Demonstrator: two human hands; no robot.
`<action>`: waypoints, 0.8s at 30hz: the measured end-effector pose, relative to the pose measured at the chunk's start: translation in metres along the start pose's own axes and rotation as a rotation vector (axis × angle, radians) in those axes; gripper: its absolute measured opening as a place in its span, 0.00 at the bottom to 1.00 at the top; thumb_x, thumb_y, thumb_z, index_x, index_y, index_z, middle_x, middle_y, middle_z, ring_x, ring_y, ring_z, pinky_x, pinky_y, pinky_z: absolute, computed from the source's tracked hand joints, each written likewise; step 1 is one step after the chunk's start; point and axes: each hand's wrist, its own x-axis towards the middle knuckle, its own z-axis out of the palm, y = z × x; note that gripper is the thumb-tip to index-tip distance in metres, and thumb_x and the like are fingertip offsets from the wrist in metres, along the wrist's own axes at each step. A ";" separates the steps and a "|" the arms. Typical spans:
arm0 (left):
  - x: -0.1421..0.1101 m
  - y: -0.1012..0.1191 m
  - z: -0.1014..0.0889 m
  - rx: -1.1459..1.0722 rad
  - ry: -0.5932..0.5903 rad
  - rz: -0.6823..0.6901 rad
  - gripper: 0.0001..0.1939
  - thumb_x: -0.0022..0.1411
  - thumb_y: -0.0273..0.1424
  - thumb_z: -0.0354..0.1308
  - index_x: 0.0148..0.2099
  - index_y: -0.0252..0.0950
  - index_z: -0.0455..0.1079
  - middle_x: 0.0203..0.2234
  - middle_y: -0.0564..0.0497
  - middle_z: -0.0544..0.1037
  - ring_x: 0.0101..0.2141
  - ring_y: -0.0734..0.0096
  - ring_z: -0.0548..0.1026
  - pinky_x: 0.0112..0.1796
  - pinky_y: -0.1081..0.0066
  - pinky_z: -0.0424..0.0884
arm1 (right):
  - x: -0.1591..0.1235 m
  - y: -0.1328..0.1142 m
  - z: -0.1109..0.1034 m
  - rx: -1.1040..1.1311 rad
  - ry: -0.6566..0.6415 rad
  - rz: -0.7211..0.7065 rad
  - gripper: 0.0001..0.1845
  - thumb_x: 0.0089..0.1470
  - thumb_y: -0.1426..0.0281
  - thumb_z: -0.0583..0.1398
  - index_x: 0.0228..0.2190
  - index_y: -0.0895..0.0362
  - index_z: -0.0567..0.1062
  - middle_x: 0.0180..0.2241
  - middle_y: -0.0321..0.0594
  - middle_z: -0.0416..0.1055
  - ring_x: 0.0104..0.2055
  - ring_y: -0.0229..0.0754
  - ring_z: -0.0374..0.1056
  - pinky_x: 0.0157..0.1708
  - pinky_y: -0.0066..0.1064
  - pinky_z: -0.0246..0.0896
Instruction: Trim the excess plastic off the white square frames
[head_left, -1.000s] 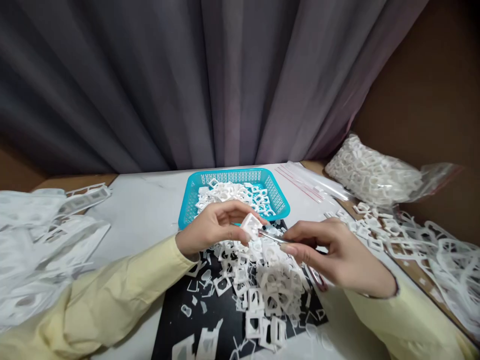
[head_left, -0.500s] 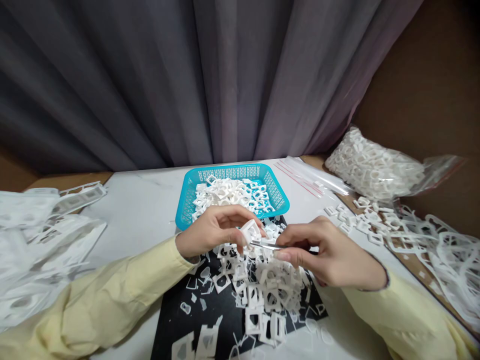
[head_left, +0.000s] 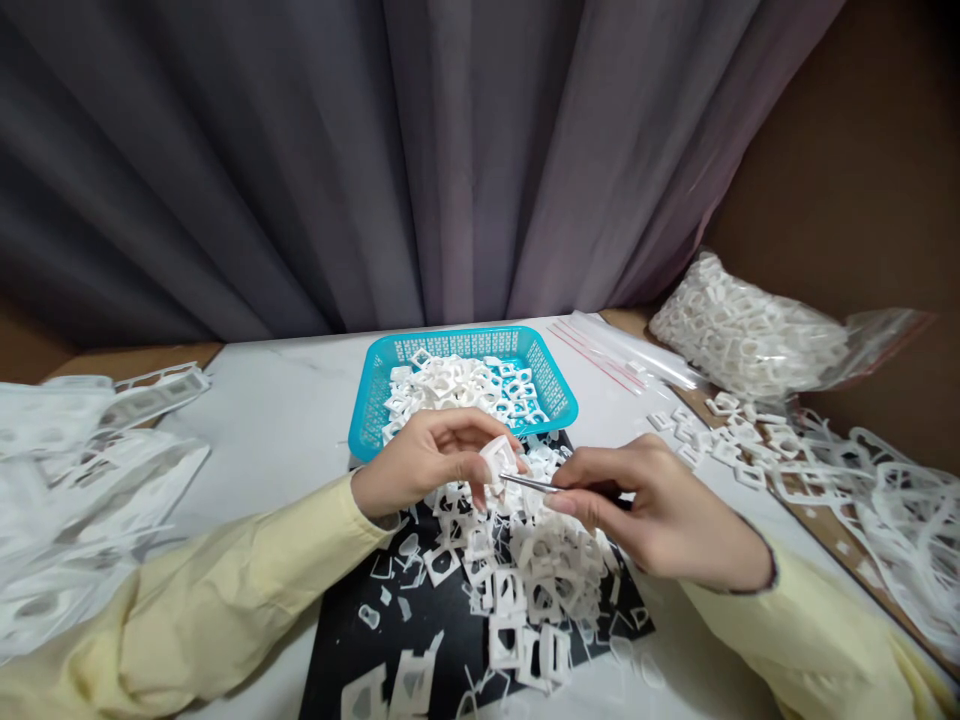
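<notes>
Between the thumb and fingers of my left hand [head_left: 435, 460] is a small white square foam piece [head_left: 499, 458], held tilted. My right hand [head_left: 641, 500] is closed around slim metal tweezers [head_left: 529, 483], whose tip meets the lower right edge of the piece. Whether the tips grip anything is too small to tell. Beneath both hands a heap of white cut-out frames and scraps [head_left: 555, 565] covers part of a black mat [head_left: 352, 650]. Just behind my left hand stands a turquoise plastic basket [head_left: 360, 410] with many small white pieces in it.
White sheets with cut-outs [head_left: 67, 500] are piled at the left. On the right lie a clear bag full of white pieces [head_left: 750, 330], flat zip bags [head_left: 634, 355], loose white rings [head_left: 739, 440] and tangled white strips [head_left: 900, 530]. A grey curtain [head_left: 450, 150] hangs behind the table.
The tweezers have shifted slightly left and down along the foam piece, and my right hand moved left with them. My left hand keeps its hold, with the piece turned a little.
</notes>
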 end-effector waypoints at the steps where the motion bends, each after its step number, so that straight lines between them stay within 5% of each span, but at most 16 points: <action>1: 0.000 0.000 0.001 -0.005 0.014 -0.008 0.19 0.44 0.38 0.69 0.36 0.30 0.73 0.26 0.47 0.79 0.22 0.70 0.76 0.22 0.74 0.74 | 0.000 0.000 0.001 -0.019 0.010 -0.004 0.09 0.55 0.70 0.57 0.26 0.60 0.74 0.18 0.32 0.67 0.18 0.29 0.54 0.20 0.22 0.50; 9: -0.002 -0.004 0.010 -0.013 0.040 -0.060 0.17 0.46 0.35 0.68 0.35 0.29 0.72 0.20 0.50 0.78 0.21 0.72 0.77 0.24 0.76 0.74 | -0.003 0.003 0.014 -0.120 0.067 -0.041 0.09 0.57 0.71 0.54 0.29 0.60 0.72 0.18 0.34 0.66 0.17 0.31 0.57 0.20 0.25 0.50; 17: -0.001 -0.002 0.007 0.031 0.071 -0.050 0.16 0.51 0.38 0.64 0.36 0.30 0.70 0.26 0.47 0.79 0.22 0.72 0.76 0.23 0.74 0.74 | -0.011 0.010 0.021 -0.552 0.253 -0.176 0.09 0.58 0.74 0.49 0.31 0.59 0.69 0.18 0.35 0.65 0.18 0.35 0.56 0.20 0.29 0.45; 21: -0.003 -0.003 0.008 0.027 -0.018 -0.086 0.11 0.52 0.33 0.64 0.36 0.30 0.72 0.27 0.48 0.79 0.22 0.72 0.77 0.25 0.74 0.75 | -0.011 0.013 0.011 -0.671 0.384 -0.141 0.09 0.58 0.74 0.50 0.31 0.59 0.69 0.18 0.36 0.65 0.17 0.35 0.56 0.19 0.30 0.45; 24: -0.005 -0.003 0.008 -0.013 -0.089 -0.091 0.10 0.53 0.31 0.63 0.38 0.31 0.73 0.28 0.48 0.79 0.25 0.71 0.77 0.28 0.73 0.75 | -0.014 0.007 -0.001 -0.549 0.304 -0.090 0.07 0.58 0.73 0.52 0.32 0.58 0.70 0.17 0.34 0.66 0.16 0.33 0.58 0.19 0.29 0.47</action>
